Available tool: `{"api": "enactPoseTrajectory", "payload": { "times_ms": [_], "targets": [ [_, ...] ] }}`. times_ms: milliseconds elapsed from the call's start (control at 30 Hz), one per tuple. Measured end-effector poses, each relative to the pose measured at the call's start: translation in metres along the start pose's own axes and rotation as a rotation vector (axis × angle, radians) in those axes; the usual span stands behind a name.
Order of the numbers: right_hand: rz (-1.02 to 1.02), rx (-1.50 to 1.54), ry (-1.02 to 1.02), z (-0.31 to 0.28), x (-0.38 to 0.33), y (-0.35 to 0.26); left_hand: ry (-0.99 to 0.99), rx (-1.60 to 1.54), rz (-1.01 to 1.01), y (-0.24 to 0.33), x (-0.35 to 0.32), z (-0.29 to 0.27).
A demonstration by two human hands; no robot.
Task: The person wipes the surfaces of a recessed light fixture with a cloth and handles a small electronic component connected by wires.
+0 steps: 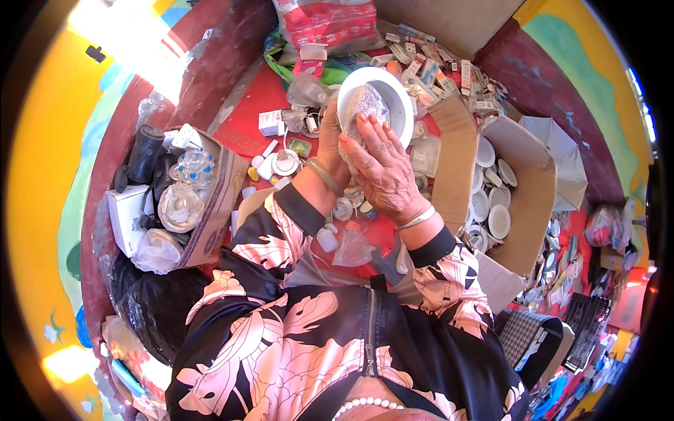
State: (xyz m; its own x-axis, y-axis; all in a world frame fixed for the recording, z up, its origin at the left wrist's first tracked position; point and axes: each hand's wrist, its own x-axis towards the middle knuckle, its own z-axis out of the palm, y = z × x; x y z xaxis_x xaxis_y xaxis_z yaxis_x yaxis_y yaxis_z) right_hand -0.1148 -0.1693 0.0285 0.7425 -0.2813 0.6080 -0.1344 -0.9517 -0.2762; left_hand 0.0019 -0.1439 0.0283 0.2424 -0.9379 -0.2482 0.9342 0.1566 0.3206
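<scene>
Closest in, the right hand [382,168] is laid with fingers spread flat over a wad of clear crinkly plastic wrap [361,105], pressed into a round white recessed light fitting [375,98]. The left hand [330,144] is wrapped around the fitting's left edge from behind, so it is held up at chest height above the red floor [246,119]. The fitting looks light and stiff, probably thin plastic or metal with a smooth rim (slippery-ish, and likely crackable if squeezed), so the rim is best gripped, not the centre.

To the right, an open brown cardboard box [519,175] is filled with more white round fittings. To the left, a smaller carton [217,203] is stuffed with clear glass-like pieces and a white box. Further off, small white and coloured oblong packets [435,67] are scattered, and a red-and-white plastic bag [326,21] is seen at the top.
</scene>
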Motion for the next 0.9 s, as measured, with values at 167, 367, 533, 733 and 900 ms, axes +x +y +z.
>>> {"api": "enactPoseTrajectory", "payload": {
  "times_ms": [167,367,533,733,900],
  "targets": [
    [0.138,0.086,0.039,-0.011,0.008,-0.006,-0.139,-0.060,0.009,-0.009,0.011,-0.009],
    [0.243,0.185,0.194,-0.013,0.010,0.002,-0.260,-0.054,-0.091,-0.018,0.008,-0.004],
    [0.343,0.243,0.422,-0.011,0.013,0.026,-0.238,0.063,-0.162,-0.021,0.012,-0.006],
    [0.728,0.128,0.449,-0.010,-0.009,0.076,-0.308,0.235,-0.022,-0.004,0.007,-0.006],
    [1.302,0.362,0.109,-0.080,-0.017,0.103,-0.350,-0.057,0.149,0.015,0.023,-0.022]
  ]
}}
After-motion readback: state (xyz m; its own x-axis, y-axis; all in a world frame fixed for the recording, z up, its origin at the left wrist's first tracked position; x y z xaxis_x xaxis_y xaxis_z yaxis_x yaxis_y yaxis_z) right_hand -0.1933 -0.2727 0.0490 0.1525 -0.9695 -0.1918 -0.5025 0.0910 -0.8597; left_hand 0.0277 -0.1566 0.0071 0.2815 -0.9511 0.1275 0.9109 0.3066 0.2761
